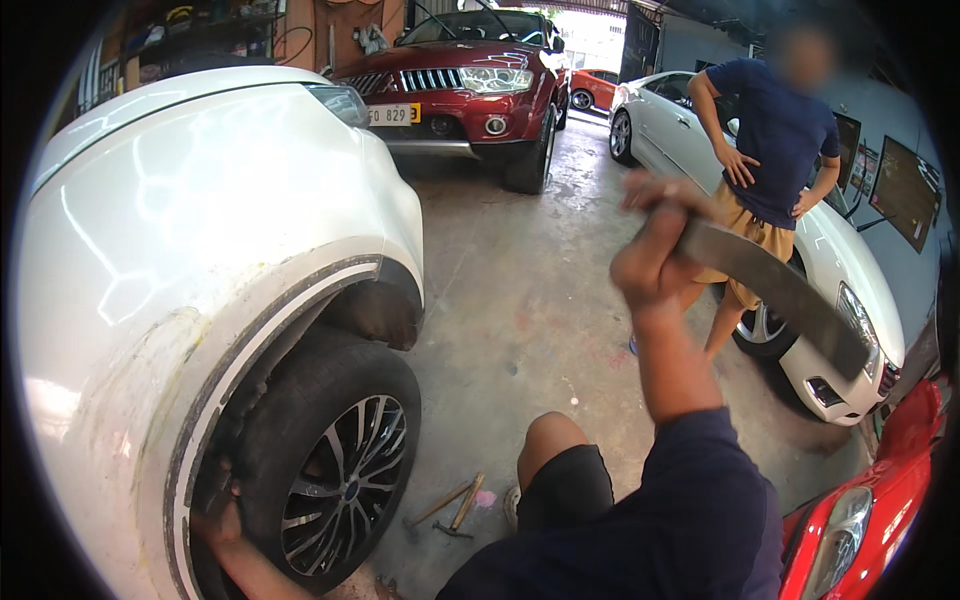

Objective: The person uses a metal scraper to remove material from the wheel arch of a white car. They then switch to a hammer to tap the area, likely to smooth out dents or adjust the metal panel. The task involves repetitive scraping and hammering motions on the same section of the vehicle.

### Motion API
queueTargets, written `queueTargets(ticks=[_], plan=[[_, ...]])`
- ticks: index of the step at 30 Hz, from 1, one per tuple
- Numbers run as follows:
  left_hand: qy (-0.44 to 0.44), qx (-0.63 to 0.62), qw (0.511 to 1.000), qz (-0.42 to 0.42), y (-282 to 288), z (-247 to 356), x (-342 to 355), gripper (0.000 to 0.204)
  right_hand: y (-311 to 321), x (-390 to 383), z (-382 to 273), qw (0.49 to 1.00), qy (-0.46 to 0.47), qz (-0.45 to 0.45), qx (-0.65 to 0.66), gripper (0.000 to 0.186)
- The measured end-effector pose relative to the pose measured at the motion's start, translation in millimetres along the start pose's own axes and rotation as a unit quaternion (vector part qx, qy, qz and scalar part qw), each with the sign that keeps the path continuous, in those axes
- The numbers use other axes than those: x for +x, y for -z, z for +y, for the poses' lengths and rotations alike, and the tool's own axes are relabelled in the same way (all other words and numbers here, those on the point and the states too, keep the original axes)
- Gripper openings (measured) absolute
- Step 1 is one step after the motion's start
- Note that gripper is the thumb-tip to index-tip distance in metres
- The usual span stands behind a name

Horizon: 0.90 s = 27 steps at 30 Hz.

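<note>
My right hand [652, 250] is raised in front of me, blurred, gripping one end of a long flat grey metal bar [790, 295] that slants down to the right. My left hand [222, 515] reaches low into the wheel arch of a white car [190, 220], behind the black tyre [330, 455]; its fingers are partly hidden, so I cannot tell what it holds. The fender edge above the tyre is scuffed and yellowish. My bent knee [548, 440] and dark shorts show at the bottom.
A hammer and wooden-handled tools [455, 505] lie on the concrete floor by the wheel. A person in a dark blue shirt [775, 130] stands against a white sedan [850, 300]. A dark red SUV [470, 80] is parked behind; a red car [880, 500] sits at lower right.
</note>
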State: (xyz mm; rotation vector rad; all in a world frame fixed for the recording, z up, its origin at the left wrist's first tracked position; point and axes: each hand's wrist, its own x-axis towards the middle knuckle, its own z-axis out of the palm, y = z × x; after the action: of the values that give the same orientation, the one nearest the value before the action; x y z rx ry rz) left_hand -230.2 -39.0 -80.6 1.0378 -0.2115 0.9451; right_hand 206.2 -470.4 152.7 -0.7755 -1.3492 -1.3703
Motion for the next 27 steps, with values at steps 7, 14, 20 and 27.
queueTargets(ticks=[7,14,20,27], plan=[[0.018,-0.027,0.999,-0.004,9,-2,-7,0.055,46,129,231,0.769,-0.234,-0.228,-0.55,0.023],[0.029,0.005,1.0,0.01,10,-1,-9,0.059,87,-149,211,0.603,-0.349,-0.625,-0.353,0.034],[0.039,0.031,0.995,0.082,-3,0,-12,0.056,57,-379,15,0.292,-0.424,-0.838,-0.182,0.038],[0.056,0.096,0.991,0.068,-2,5,-9,0.052,42,-431,-43,0.265,-0.477,-0.833,-0.093,0.036]])
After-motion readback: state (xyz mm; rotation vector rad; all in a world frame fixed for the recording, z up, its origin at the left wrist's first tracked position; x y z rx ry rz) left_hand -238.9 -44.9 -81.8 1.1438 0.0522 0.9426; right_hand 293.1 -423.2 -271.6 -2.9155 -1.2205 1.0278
